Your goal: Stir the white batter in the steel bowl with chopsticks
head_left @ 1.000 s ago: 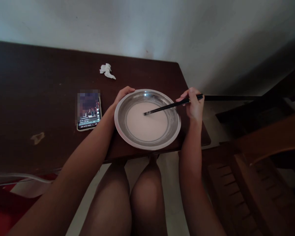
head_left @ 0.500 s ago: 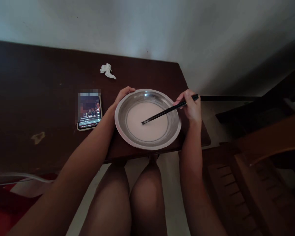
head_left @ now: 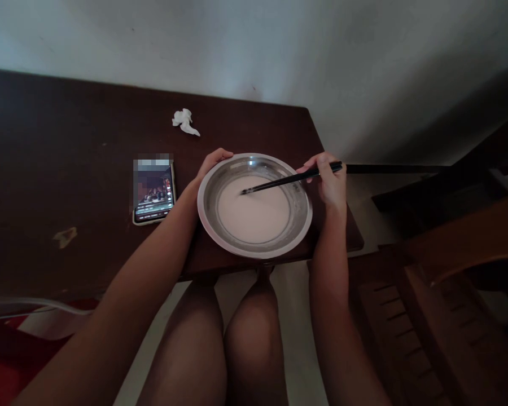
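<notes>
A round steel basin (head_left: pixel 207 220) stands near the front right corner of a dark wooden table (head_left: pixel 68 186). It holds a pale, milky liquid (head_left: pixel 254 217). My left hand (head_left: pixel 211 160) grips the basin's far left rim, fingers curled over the edge. My right hand (head_left: pixel 328 180) is closed on a pair of black chopsticks (head_left: pixel 279 181). Their tips dip into the liquid toward the basin's far side.
A lit phone (head_left: pixel 153 190) lies flat on the table left of the basin. A crumpled white tissue (head_left: pixel 184 121) sits farther back near the wall. A wooden chair (head_left: pixel 440 293) stands to the right. My bare knees (head_left: pixel 224 338) show below the table edge.
The chopstick tips swung from the basin's middle toward its front, then to the far side. My right hand shifted slightly with them. My left hand and the basin stayed put.
</notes>
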### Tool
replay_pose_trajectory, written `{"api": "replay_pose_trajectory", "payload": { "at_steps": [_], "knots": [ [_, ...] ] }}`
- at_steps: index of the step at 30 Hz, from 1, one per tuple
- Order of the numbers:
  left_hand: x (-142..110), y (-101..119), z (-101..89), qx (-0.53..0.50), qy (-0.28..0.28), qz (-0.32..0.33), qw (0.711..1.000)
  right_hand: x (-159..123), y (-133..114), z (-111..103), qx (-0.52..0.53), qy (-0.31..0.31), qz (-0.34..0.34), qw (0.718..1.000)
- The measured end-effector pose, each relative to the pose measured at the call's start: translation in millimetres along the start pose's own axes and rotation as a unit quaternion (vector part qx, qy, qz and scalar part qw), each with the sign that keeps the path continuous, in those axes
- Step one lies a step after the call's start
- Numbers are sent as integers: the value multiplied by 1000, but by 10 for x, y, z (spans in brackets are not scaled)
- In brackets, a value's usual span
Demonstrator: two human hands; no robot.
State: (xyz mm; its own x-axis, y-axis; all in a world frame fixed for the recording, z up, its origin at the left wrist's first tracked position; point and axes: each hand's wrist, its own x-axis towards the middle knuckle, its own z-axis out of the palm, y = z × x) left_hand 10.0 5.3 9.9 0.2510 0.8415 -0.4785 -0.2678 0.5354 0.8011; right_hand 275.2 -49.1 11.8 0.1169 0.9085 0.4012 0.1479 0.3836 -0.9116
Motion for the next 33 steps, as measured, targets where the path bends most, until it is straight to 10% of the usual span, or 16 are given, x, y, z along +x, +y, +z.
{"api": "replay_pose_trajectory", "payload": {
  "at_steps": [33],
  "knots": [
    [-13, 1, 7, -28, -20, -12, 999, -4, 9, -9, -4, 0, 14, 1000]
  ]
}}
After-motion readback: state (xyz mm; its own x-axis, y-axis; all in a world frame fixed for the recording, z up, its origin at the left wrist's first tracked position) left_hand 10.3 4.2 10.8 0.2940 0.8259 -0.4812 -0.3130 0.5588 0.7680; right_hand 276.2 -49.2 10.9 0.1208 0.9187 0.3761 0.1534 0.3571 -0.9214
